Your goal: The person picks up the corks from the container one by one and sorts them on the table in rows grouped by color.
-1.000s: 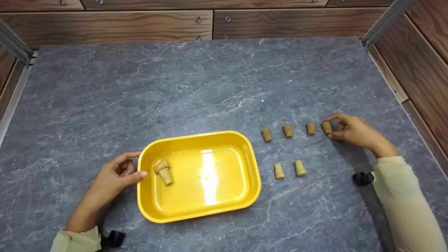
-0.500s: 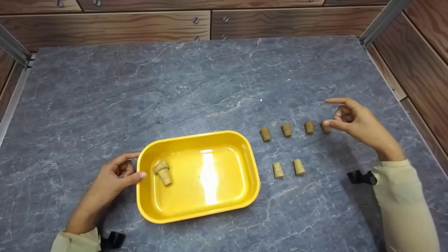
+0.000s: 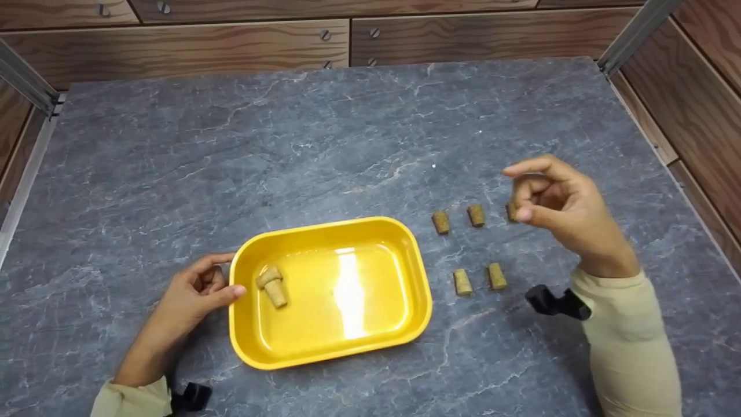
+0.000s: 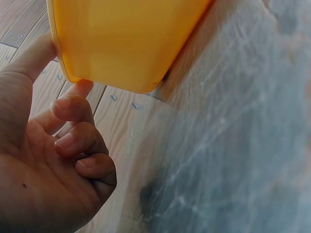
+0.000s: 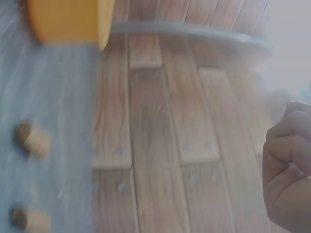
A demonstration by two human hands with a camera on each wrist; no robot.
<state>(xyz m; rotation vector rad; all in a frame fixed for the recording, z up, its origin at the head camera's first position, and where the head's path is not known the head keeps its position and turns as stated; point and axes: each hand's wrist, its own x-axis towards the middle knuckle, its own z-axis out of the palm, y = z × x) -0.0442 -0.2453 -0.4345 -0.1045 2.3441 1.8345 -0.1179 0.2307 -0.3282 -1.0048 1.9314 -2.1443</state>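
Note:
My left hand (image 3: 194, 292) pinches the left rim of a yellow plastic tray (image 3: 324, 354), thumb over the edge and index finger on the outside. In the left wrist view, the remaining fingers of that hand curl beneath the rim of the tray (image 4: 121, 43). Two cork stoppers (image 3: 274, 289) lie together at the tray's left end. My right hand (image 3: 564, 205) hovers above the back row of corks, index finger and thumb apart, holding nothing. Its thumb partly covers one cork (image 3: 512, 212); the row's rightmost cork is hidden behind the hand.
To the left in the back row lie two brown corks, the outer cork (image 3: 440, 222) and its neighbour cork (image 3: 476, 215). Nearer me are two paler corks, one cork (image 3: 462, 282) beside another cork (image 3: 496, 276). Wood-patterned panels (image 3: 231, 51) border the grey marbled table (image 3: 260, 145).
My right hand released the rightmost cork of the back row, rose, and moved left over the row. The left hand and tray have stayed in place.

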